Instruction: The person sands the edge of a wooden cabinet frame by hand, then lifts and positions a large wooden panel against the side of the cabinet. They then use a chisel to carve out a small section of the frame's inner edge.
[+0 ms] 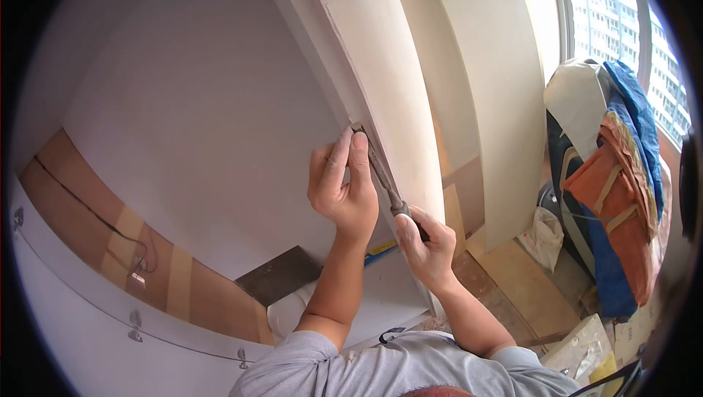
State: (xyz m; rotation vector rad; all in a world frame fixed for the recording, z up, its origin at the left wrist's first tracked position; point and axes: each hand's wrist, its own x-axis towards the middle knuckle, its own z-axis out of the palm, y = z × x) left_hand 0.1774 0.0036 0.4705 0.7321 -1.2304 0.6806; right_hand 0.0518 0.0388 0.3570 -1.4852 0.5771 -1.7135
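Note:
In the middle of the head view, a long, narrow chisel lies along the inner edge of a pale upright panel. My right hand is closed around its dark handle, with the thumb along it. Higher up, my left hand pinches the metal blade close to its tip. The tip touches the panel's edge, at a small chipped, pale spot. Whitish dust covers my fingertips. Some of the blade and handle is hidden behind my fingers.
To the left is a cabinet recess with a smooth back wall, a dark flat board and metal hinges. At right, an orange bag and blue cloth are piled below a window. Boards cover the floor.

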